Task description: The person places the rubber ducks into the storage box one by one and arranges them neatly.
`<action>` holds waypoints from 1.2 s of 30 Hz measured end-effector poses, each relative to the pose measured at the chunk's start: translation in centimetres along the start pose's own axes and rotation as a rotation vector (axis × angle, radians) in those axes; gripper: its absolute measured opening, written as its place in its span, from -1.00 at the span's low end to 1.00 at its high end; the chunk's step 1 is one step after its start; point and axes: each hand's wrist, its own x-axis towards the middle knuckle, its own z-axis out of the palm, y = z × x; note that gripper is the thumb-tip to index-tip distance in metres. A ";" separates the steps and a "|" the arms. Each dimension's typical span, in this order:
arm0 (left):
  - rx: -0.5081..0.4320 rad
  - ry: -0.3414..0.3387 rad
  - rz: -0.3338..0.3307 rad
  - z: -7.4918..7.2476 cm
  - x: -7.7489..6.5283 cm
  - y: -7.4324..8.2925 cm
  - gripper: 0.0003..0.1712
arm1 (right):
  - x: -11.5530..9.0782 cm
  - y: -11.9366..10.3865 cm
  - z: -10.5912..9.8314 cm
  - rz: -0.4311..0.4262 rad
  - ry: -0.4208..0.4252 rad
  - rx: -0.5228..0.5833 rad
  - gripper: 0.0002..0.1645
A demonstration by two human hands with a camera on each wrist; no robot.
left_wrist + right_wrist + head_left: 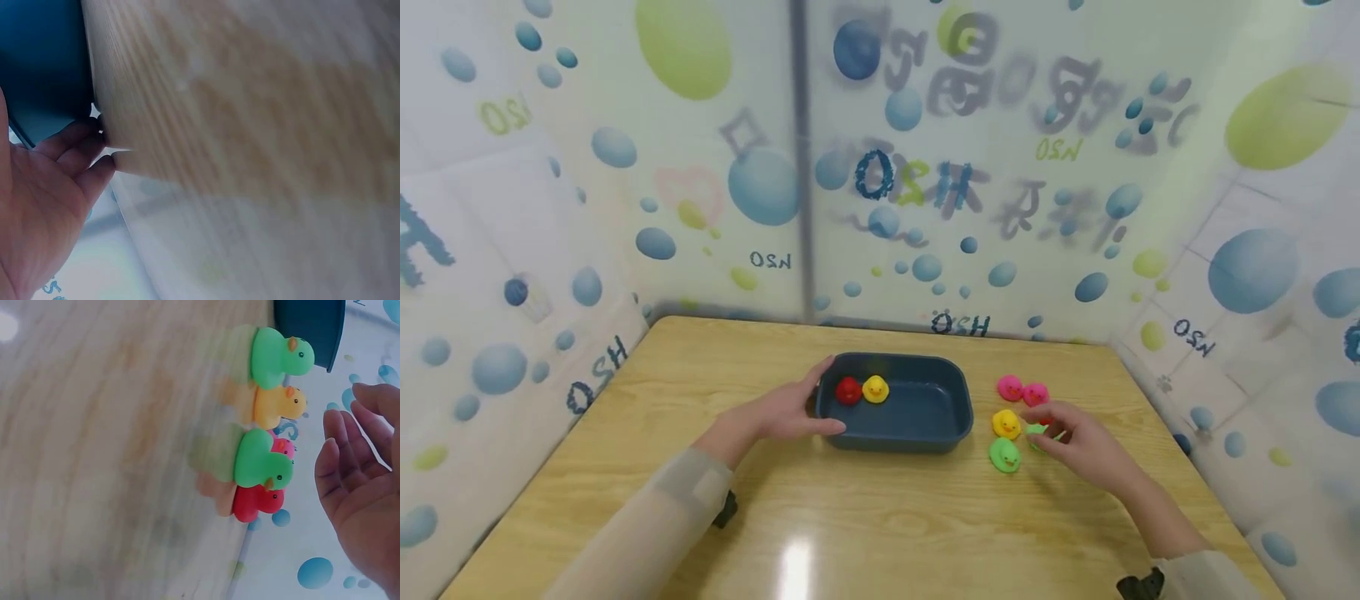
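Observation:
A dark blue plastic basin [895,443] stands on the table, with a red rubber duck [848,391] and a yellow rubber duck [876,389] inside near its left end. My left hand [790,410] grips that end, thumb at the near corner and fingers along the outer wall. Over the ducks on the right hovers my right hand [1078,443], empty, fingers loosely bent above a green duck [255,458]. Partly hidden under it in the head view is a red duck [258,501]. Beside them sit a yellow duck [1006,424] and another green duck [1004,455].
Two pink ducks [1010,387] sit at the back of the group, right of the basin. The wooden table [880,525] is shiny and reflects a bright light. Patterned curtains [925,233] with bubbles and lettering enclose its back and sides.

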 end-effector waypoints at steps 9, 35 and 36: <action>0.013 0.010 -0.009 -0.2 -0.2 -0.1 0.42 | 0.0 0.5 0.8 0.050 -0.119 0.056 -0.57; -0.014 -0.007 -0.023 0.0 0.0 0.5 0.40 | -0.4 0.8 2.8 0.053 -0.173 0.058 -0.56; -0.017 -0.008 -0.024 0.0 0.0 0.5 0.39 | -0.4 0.8 2.8 0.062 -0.167 0.053 -0.55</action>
